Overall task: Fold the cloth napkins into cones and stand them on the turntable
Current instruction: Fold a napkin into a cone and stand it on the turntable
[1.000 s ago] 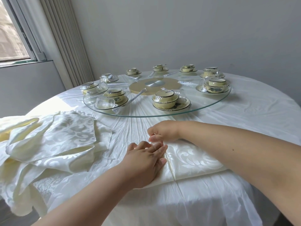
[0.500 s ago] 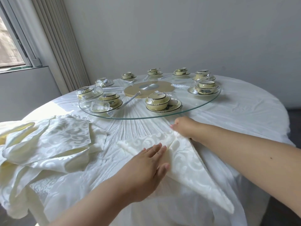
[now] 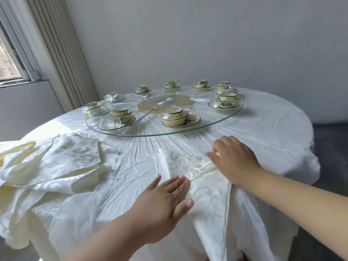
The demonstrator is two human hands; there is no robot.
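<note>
A cream patterned napkin (image 3: 205,196) lies partly folded at the near edge of the round table, one corner hanging over the edge. My left hand (image 3: 165,200) lies flat with straight fingers on the napkin's left side. My right hand (image 3: 233,159) rests palm down on the napkin's upper right part, fingers spread and slightly bent, along a raised fold. The glass turntable (image 3: 216,123) stands beyond the hands in the middle of the table.
A heap of several more cream napkins (image 3: 50,166) lies at the left of the table. Wrapped bowl-and-plate sets (image 3: 177,117) and upturned glasses (image 3: 109,123) ring the turntable. White tablecloth (image 3: 273,129) covers the table; wall and window blinds behind.
The napkin has been turned from a flat fold into a diagonal shape hanging over the edge. My right hand moved right and opened onto the cloth; my left hand slid slightly nearer.
</note>
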